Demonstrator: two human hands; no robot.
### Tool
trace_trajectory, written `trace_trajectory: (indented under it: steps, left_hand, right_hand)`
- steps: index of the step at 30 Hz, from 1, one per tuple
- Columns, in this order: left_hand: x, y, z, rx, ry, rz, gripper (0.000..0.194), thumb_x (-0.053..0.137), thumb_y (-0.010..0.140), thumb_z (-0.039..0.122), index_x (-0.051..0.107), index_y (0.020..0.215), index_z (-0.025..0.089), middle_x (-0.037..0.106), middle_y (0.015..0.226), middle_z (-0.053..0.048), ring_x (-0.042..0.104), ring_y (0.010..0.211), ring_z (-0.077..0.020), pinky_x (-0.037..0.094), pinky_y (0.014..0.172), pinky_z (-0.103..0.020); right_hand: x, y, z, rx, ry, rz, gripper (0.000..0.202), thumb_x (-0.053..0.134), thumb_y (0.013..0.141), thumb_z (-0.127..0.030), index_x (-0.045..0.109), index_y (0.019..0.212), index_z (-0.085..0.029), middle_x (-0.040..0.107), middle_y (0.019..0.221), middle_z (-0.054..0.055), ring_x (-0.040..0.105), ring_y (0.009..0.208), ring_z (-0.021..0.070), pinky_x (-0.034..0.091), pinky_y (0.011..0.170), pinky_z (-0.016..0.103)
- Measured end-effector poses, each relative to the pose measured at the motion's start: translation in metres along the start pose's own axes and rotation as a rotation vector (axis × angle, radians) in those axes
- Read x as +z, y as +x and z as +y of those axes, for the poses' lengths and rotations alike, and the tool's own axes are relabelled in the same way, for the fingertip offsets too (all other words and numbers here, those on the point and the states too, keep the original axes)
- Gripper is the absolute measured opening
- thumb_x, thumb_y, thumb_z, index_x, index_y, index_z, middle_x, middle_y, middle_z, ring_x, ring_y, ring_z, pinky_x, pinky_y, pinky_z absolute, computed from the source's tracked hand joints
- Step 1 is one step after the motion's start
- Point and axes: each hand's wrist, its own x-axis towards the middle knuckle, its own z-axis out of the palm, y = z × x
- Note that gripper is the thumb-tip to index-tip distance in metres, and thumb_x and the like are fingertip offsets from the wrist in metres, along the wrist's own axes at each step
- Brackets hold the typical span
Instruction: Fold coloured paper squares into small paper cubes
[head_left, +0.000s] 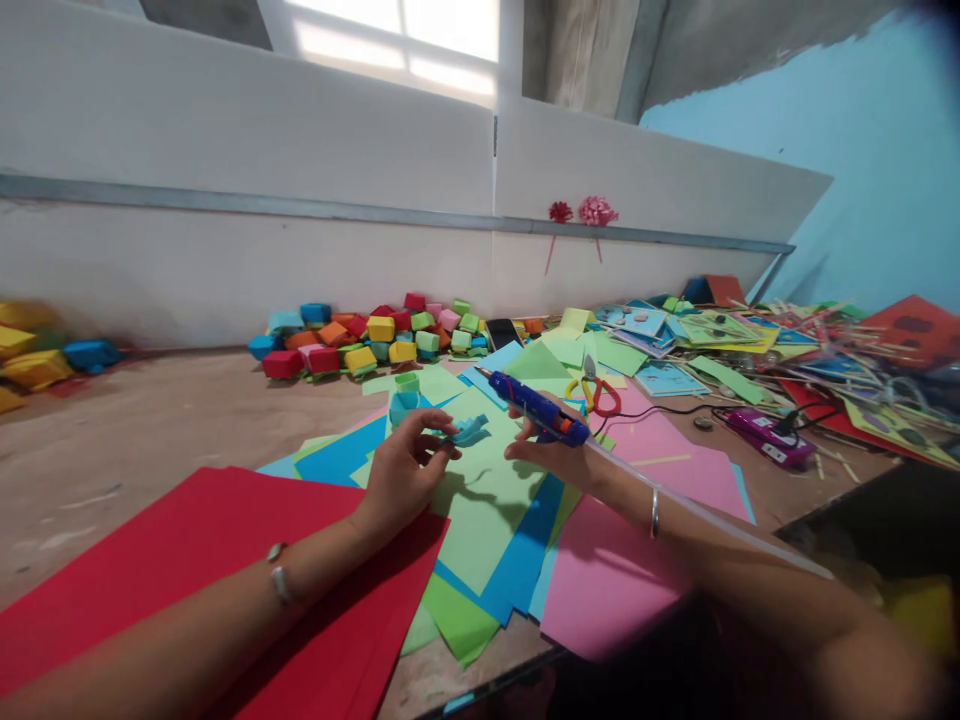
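Observation:
Above the stacked paper sheets, my left hand [405, 465] pinches a small light blue cut paper piece [471, 432] between thumb and fingertips. Its outer edge looks curled or notched. My right hand [559, 460] is wrapped round a blue hot glue gun [534, 404], whose nozzle points up and left. A long clear glue stick [675, 492] trails from the back of the gun along my forearm. The nozzle and the paper piece are apart. Just behind my left hand stands a small light blue and green paper box [405, 398], partly hidden by the fingers.
Red sheets [225, 540] lie at left, pink sheets [607, 570] at right. Scissors [594, 390] lie behind the glue gun. A cord runs to a purple power strip [769, 437]. Several coloured paper boxes [380, 328] line the wall; cards and sticks [720, 330] are piled at right.

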Motion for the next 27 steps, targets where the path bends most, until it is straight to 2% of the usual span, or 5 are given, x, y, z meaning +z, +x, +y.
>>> trace_trajectory:
  steps: [3,7,11,20,27]
  left_hand:
    - [0.002,-0.006,0.001,0.100,0.092,-0.043,0.012,0.062,0.080,0.027,0.060,0.090,0.020,0.069,0.087,-0.003,0.073,0.067,-0.0165,0.054,0.052,-0.021]
    - [0.003,-0.010,0.002,0.210,0.156,-0.072,0.008,0.062,0.082,0.025,0.063,0.089,0.020,0.069,0.087,-0.004,0.073,0.068,-0.0156,0.055,0.054,-0.021]
    - [0.004,-0.012,0.004,0.264,0.142,-0.117,0.006,0.062,0.083,0.021,0.064,0.088,0.019,0.070,0.087,-0.004,0.073,0.067,-0.0155,0.056,0.055,-0.021]
    - [0.003,-0.008,0.005,0.047,0.094,-0.205,0.023,0.068,0.077,0.033,0.068,0.094,0.019,0.074,0.094,-0.008,0.073,0.072,-0.0195,0.057,0.056,-0.026]
    - [0.003,-0.004,0.002,0.100,0.161,-0.193,0.015,0.065,0.076,0.034,0.072,0.071,0.021,0.071,0.069,-0.004,0.063,0.061,-0.0156,0.050,0.053,-0.023]
  right_hand:
    - [0.006,-0.005,-0.002,-0.054,-0.045,-0.031,0.040,0.089,0.060,-0.042,0.062,0.083,-0.022,0.065,0.102,0.005,0.063,0.083,0.0175,0.054,0.068,0.031]
    - [0.010,-0.009,0.000,-0.024,-0.079,-0.068,0.042,0.086,0.065,-0.037,0.067,0.099,-0.023,0.067,0.090,0.002,0.064,0.081,0.0181,0.053,0.068,0.030]
    - [0.013,-0.010,0.001,0.007,-0.076,-0.039,0.023,0.079,0.070,-0.031,0.068,0.088,-0.023,0.069,0.085,0.001,0.063,0.076,0.0165,0.052,0.068,0.029]
    - [0.016,-0.010,0.000,0.021,-0.079,-0.001,0.004,0.069,0.072,-0.022,0.066,0.074,-0.020,0.066,0.072,-0.001,0.060,0.066,0.0135,0.048,0.063,0.026]
    - [0.014,-0.011,-0.009,0.030,-0.013,-0.054,0.003,0.066,0.074,-0.022,0.066,0.076,-0.020,0.070,0.079,0.001,0.064,0.070,0.0146,0.051,0.065,0.027]
